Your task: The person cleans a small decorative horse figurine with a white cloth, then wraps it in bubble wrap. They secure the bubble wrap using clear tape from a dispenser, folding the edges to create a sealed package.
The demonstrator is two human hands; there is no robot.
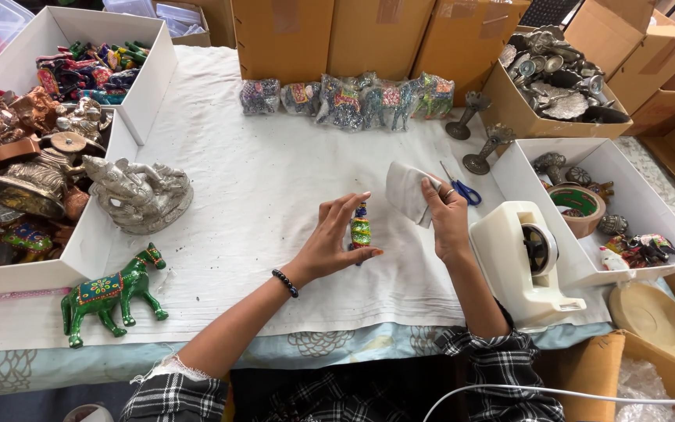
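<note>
Figurine (361, 229) pinched upright in my left hand (330, 246); right hand (445, 215) grips white wrap (406, 190) just beside it, wrapping seemingly next.

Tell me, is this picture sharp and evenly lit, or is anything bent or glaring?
Head view: even, soft light with faint shadows; the left hand and its small painted figurine are sharp; box edges bow near the corners, a wide-lens distortion; the silver statue shows mild shine, no harsh glare.

White cloth-covered table (259, 195), brown cardboard boxes (369, 35) along its far edge, speckled floor (654, 168) at right, even light
</note>
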